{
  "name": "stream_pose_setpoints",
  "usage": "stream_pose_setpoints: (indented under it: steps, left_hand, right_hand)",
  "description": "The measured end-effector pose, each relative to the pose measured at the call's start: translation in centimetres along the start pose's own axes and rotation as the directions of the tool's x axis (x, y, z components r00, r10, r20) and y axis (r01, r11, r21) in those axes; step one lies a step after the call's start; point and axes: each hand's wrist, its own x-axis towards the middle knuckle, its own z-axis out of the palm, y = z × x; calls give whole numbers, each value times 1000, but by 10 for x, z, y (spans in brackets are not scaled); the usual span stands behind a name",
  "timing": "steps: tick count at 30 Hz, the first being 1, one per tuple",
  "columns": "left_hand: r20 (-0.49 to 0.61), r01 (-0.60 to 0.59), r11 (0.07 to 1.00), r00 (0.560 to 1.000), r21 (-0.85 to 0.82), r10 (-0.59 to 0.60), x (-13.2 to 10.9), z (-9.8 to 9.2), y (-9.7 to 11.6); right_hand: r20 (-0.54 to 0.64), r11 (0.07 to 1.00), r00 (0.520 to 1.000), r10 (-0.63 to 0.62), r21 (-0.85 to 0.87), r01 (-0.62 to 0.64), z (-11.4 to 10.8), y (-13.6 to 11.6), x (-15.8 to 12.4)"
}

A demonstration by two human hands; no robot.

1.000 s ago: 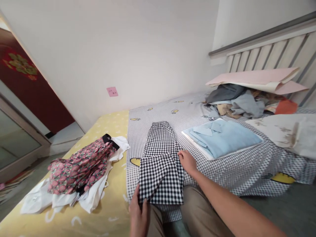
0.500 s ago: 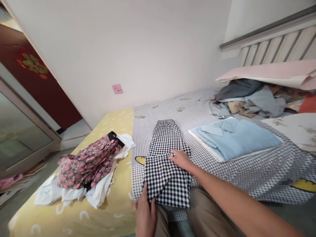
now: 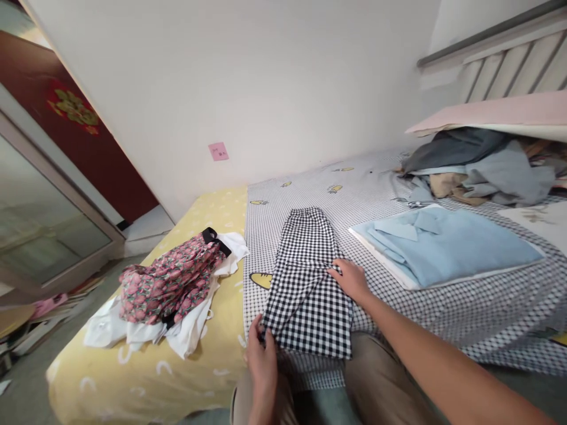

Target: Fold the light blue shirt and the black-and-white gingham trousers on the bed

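Black-and-white checked trousers [image 3: 310,295] lie lengthwise on the bed, with the gathered waist at the far end and the wide hem towards me. A crease crosses them about halfway down. At the near left corner of the hem, my left hand [image 3: 262,354] has the cloth edge between thumb and forefinger. My right hand [image 3: 352,278] pinches the right edge at the crease, its thumb and fingertips closed on the fabric. To the right lies a folded light-blue collared shirt [image 3: 452,242] on top of something white.
On the yellow sheet [image 3: 212,378] at left, a pink floral garment with black trim [image 3: 172,280] lies over white clothes [image 3: 186,342]. A heap of grey and tan clothes [image 3: 487,165] sits at far right under a pink board-like sheet [image 3: 496,112]. The wall [image 3: 310,88] bounds the bed's far side.
My right hand has drawn the trousers' right edge outward, and the cloth lies flatter. My left hand's fingers have come closer together at the hem corner. The view has shifted slightly.
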Motion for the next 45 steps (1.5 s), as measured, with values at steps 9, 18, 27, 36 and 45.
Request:
stream_pose_setpoints:
  steps: [9, 18, 27, 36, 45]
  left_hand:
    - [-133, -52, 997, 990, -60, 43, -1, -22, 4]
    - [-73, -45, 995, 997, -86, 38, -12, -26, -3]
    - [67, 9, 998, 998, -57, -5, -29, -10, 4]
    - [162, 170, 953, 978, -252, -132, -13, -16, 7]
    - [148, 181, 950, 978, -253, -147, -4, -17, 9]
  right_hand:
    - [-45, 996, 996, 82, 28, -80, 14, 11, 8]
    - [-90, 999, 995, 39, 33, -37, 15, 19, 6]
    - [-88, 999, 996, 28, 35, -25, 12, 18, 4]
    - [-75, 998, 996, 49, 47, -45, 11, 16, 4]
    - [-78, 998, 996, 40, 46, -36, 5, 9, 3]
